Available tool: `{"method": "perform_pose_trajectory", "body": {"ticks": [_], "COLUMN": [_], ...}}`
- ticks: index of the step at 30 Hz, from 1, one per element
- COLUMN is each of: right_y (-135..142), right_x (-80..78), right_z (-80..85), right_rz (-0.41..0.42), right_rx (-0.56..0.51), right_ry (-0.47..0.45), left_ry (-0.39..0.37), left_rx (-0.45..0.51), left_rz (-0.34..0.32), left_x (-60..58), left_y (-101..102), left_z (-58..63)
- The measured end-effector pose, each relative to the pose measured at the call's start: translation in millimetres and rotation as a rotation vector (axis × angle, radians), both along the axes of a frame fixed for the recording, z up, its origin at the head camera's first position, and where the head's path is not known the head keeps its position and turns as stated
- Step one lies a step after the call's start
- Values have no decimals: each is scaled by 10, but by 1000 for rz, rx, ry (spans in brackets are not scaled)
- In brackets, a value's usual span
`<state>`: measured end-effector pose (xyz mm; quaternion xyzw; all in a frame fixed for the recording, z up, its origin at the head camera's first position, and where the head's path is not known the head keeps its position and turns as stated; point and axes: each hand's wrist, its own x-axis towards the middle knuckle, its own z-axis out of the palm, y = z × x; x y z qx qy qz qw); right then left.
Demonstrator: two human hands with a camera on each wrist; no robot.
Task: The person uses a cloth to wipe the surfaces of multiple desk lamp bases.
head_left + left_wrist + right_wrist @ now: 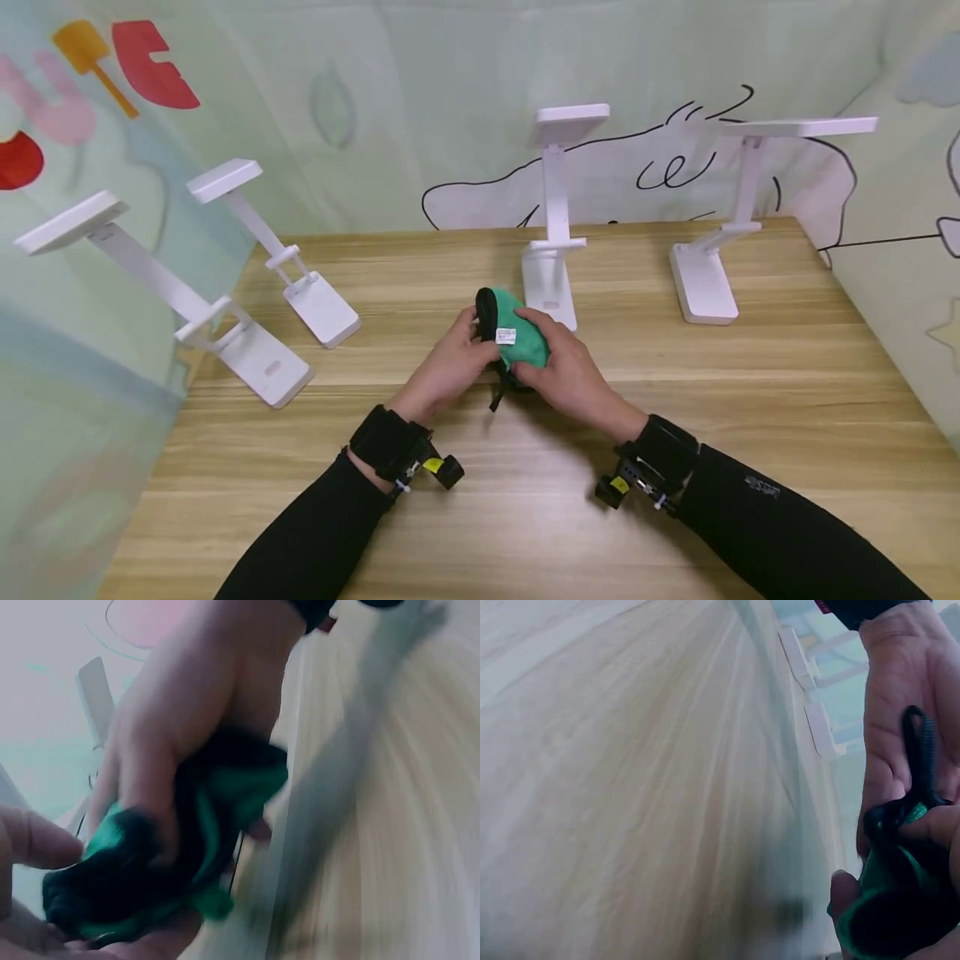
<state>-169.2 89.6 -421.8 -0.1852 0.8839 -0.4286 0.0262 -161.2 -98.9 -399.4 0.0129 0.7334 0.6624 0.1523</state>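
Note:
In the head view, both hands hold a small bunched piece of green cloth with black edging (531,343) above the middle of the table; its exact kind cannot be told. My left hand (455,364) pinches its black-edged left side. Fingers and thumb of my right hand (567,373) grip the green side from the right. A white label (506,336) faces up, and a short black cord (497,396) dangles below. The left wrist view shows the cloth (244,787) blurred between fingers. A black cord loop (921,750) rises from it in the right wrist view.
A white desk lamp (549,292) stands just behind the cloth. Another lamp (703,283) is at the back right. Two more lamps, one nearer (264,360) and one farther (322,308), stand at the left. Printed curtains border the wooden table (525,517).

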Motion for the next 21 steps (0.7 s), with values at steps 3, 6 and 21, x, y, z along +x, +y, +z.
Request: {"method": "perform_pose_trajectory", "body": {"ticks": [3,6,21], "right_y": [69,147,231], "right_x": [-8,-24,-84], "right_z": [-11,-20,-19], "right_rz": [-17,-39,-32], "right_rx": [20,43,71], "right_ry": [7,7,-24], "left_ry": [26,134,198], "left_rx": [-171,-438,-1131], "left_rz": [30,86,227], "left_x": [-28,-70,-83], "left_y": [-205,-485,-1409], "left_z": [-6,-24,-60]}}
